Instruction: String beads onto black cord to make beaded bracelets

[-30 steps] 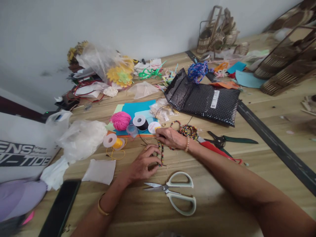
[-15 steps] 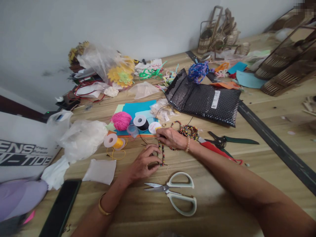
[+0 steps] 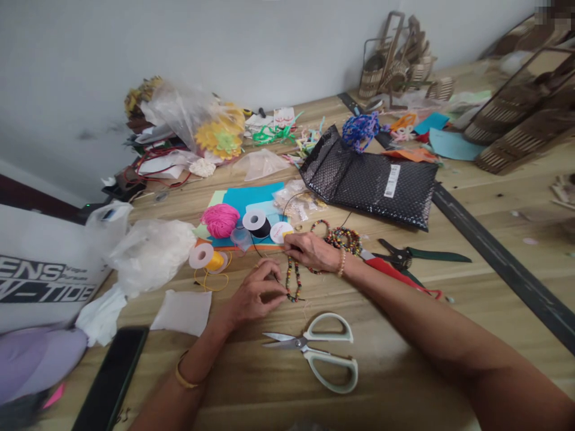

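Note:
My right hand [image 3: 312,250] pinches the upper end of a narrow loop of small multicoloured beads [image 3: 294,288] on a dark cord. My left hand [image 3: 258,293] is to the left of this bead string, fingers curled, fingertips at its lower left side. A short bit of dark cord seems to run between those fingers, though its grip is partly hidden. Beyond my right hand lies a coiled heap of similar bead strands [image 3: 345,239]. White-handled scissors [image 3: 309,344] lie partly spread nearer me. A spool of black cord [image 3: 258,222] stands behind the hands.
Pink yarn [image 3: 220,220], a yellow thread spool [image 3: 209,258] and a white packet [image 3: 182,312] lie left. Green-handled pliers [image 3: 406,256] rest at the right. A black bubble mailer [image 3: 377,185] lies behind. A phone [image 3: 110,380] is at the front left; wooden baskets [image 3: 516,114] stand far right.
My left hand has drawn slightly to the left, and its fingers have shifted at the bead loop. More of the loop's left side shows. My right hand has stayed in place.

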Available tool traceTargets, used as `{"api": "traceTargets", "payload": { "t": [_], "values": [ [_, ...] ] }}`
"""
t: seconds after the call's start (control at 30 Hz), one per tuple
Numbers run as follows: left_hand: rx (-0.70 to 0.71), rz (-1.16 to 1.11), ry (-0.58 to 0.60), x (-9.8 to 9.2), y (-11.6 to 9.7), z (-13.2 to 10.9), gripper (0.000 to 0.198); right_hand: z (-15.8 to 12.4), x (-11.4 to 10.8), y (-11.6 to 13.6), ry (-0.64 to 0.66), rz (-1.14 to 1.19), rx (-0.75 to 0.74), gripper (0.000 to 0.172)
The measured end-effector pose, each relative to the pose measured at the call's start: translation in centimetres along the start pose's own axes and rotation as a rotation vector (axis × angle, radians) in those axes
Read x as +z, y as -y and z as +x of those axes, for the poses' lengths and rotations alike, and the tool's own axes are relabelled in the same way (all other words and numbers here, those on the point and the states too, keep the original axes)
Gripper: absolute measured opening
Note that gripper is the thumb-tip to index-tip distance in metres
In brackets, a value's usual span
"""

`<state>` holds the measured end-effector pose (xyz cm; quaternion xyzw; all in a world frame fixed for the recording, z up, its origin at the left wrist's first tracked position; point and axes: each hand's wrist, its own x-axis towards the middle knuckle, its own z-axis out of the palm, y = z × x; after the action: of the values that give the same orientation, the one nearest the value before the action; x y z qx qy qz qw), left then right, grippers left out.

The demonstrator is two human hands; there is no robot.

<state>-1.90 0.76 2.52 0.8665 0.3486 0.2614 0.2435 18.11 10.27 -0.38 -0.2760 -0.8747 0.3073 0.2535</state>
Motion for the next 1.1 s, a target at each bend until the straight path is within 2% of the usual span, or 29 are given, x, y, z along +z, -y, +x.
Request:
{"api": "traceTargets", "payload": {
  "t": [0.67, 1.1],
  "values": [
    [0.032, -0.021, 0.000, 0.42, 0.33, -0.09, 0.012, 0.03, -0.22, 0.23, 0.019, -0.009, 0.007, 0.011],
    [-0.007, 0.003, -0.031, 0.56, 0.75, -0.26, 0.014, 0.00, -0.09, 0.11, 0.001, -0.013, 0.010, 0.011]
  ]
}}
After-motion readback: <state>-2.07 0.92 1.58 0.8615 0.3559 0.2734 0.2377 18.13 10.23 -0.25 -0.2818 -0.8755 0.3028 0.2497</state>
